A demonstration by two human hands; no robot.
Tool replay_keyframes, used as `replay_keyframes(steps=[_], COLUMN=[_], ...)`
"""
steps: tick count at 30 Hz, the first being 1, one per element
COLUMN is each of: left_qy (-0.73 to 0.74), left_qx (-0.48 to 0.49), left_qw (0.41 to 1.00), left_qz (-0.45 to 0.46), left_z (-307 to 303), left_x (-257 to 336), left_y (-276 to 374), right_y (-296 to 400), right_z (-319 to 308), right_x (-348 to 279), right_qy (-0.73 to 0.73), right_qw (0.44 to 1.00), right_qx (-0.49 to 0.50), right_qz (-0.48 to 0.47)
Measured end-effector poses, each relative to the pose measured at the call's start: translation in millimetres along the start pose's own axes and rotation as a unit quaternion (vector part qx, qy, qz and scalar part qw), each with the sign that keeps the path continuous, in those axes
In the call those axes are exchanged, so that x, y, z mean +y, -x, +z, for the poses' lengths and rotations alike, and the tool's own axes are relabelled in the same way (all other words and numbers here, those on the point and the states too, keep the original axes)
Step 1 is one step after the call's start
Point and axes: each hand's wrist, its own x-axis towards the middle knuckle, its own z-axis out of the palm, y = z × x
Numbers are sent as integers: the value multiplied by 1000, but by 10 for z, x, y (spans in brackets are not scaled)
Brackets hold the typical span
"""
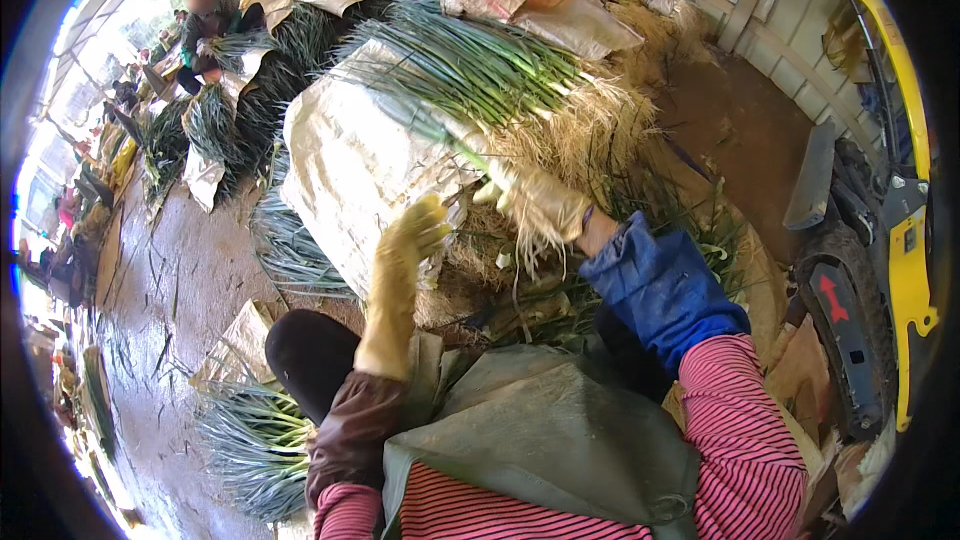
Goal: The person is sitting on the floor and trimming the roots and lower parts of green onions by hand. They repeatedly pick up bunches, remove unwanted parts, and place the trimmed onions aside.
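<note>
My right hand (551, 199), in a tan glove, grips a spring onion (471, 153) by its pale root end. Its blurred green leaves point up and left over a white woven sack (345, 157), while stringy roots dangle below the glove. My left hand (420, 232), in a yellow rubber glove, is raised at the sack's near edge with fingers slightly curled and nothing visible in it. Beyond both hands lies a thick pile of spring onions (480, 64), leaves to the left and tan roots (600, 124) to the right.
Beside my left knee sits a trimmed-looking bundle of spring onions (259, 442). A tracked machine with a yellow arm (911, 277) stands at right. More sacks (577, 19) cover onions behind. Another person (217, 37) handles onions at upper left. Leaf scraps litter the wet floor (172, 315).
</note>
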Motion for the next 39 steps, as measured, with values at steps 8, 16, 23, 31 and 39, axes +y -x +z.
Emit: replay_keyframes(steps=[8, 16, 23, 31, 39], left_qy=[139, 71, 118, 286, 211], left_qx=[-3, -12, -25, -52, 101], left_qw=[981, 989, 985, 931, 953], left_qz=[-133, -128, -120, -222, -193], left_z=[241, 267, 420, 462, 431], left_x=[-720, -762, -866, -756, -638], left_y=[-242, -141, -24, 168, 180], right_y=[27, -492, -631, -557, -320], right_z=[-19, -9, 182, -32, 77], right_x=[376, 418, 670, 535, 315], right_qy=[252, 375, 392, 265, 188], right_qw=[958, 924, 910, 956, 977], right_qx=[-116, 47, 125, 124, -80], right_qz=[69, 64, -49, 24, 65])
